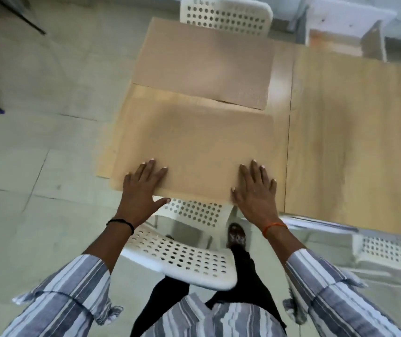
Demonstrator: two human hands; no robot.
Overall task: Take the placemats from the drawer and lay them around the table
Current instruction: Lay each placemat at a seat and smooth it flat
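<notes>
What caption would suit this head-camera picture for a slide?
Both hands, left hand and right hand, press flat on the near placemat on the wooden table; a second placemat lies beyond.

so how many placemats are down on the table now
2. The near placemat lies at the table's near edge, with the left hand and right hand flat on it. The far placemat lies beyond it. The table's right side is cut off.

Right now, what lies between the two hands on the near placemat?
In the head view, only bare near placemat lies between the left hand and the right hand; nothing rests on that stretch.
</notes>
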